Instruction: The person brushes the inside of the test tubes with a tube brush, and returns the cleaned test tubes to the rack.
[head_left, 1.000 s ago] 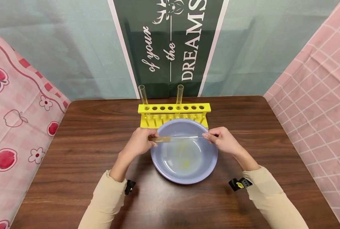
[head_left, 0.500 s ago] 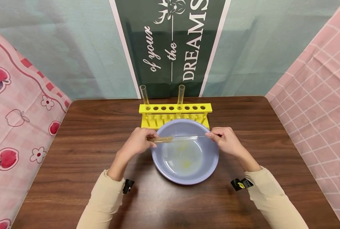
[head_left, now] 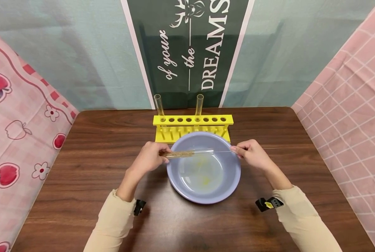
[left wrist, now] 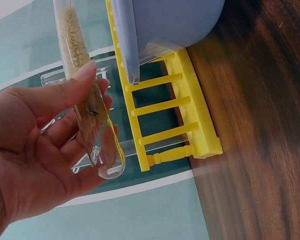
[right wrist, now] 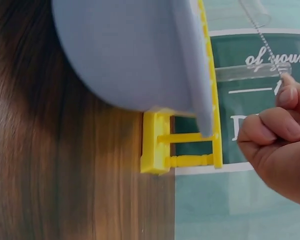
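Over the basin (head_left: 172, 173), my left hand (head_left: 148, 155) holds a clear glass test tube (left wrist: 110, 162) by its rounded end, thumb on one side and fingers behind. Inside the tube sits a test tube brush (left wrist: 72, 42) with tan bristles, reaching down into the held end. The brush's twisted wire handle (right wrist: 265, 45) runs out of the tube's mouth to my right hand (head_left: 252, 154), which pinches it between thumb and forefinger. Tube and wire lie nearly level, across the basin. The lavender basin contains shallow cloudy liquid with yellow patches.
Behind the basin stands a yellow test tube rack (head_left: 192, 123) holding two upright glass tubes, one at the left end (head_left: 158, 105) and one near the middle (head_left: 199, 105). A wooden table (head_left: 96, 175) carries everything, with cloth backdrops on three sides.
My hands have drawn slightly apart, the left moving left with the tube and the right moving right. More wire shows outside the mouth, and the bristles have slid toward it.
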Demonstrator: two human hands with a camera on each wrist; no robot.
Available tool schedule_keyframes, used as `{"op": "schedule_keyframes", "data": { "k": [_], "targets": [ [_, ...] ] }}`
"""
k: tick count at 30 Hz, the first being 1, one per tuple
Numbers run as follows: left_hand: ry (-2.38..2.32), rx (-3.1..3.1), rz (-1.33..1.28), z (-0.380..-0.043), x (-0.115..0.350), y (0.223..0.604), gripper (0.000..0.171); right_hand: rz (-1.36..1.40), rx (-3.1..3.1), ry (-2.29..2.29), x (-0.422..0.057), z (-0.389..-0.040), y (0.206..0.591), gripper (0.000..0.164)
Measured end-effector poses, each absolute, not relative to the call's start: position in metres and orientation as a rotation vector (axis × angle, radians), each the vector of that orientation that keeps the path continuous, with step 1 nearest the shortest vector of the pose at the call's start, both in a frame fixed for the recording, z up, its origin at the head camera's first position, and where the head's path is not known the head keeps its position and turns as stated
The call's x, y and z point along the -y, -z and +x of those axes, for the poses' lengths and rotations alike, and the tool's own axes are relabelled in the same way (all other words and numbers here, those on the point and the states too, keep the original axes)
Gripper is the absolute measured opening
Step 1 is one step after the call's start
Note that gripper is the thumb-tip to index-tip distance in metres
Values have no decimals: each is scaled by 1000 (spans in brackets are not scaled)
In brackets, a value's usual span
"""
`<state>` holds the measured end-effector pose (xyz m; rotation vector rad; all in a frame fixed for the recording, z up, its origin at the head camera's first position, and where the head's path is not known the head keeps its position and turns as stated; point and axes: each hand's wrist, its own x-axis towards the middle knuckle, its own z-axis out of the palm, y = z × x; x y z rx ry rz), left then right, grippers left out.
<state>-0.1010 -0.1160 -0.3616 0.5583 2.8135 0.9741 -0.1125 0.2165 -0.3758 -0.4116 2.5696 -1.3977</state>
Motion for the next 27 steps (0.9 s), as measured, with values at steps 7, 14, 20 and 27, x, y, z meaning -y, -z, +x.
{"op": "schedule_keyframes", "data": {
  "k": [7, 14, 20, 27],
  "targets": [
    [-880, -3001, 595, -96, 116, 365, 20, -174, -2127, 1668, -219, -115, 372, 40],
    [-729, -3156, 695, -92, 115, 370, 26, -111, -1831, 1786, -223, -117, 371, 42],
    [-718, -3153, 715, -93, 117, 370, 26, -181, -1929, 1753, -225, -117, 372, 40],
    [-778, -3039, 695, -97, 126, 371, 22, -330, -2477, 1413, -223, -108, 369, 39]
  ]
}}
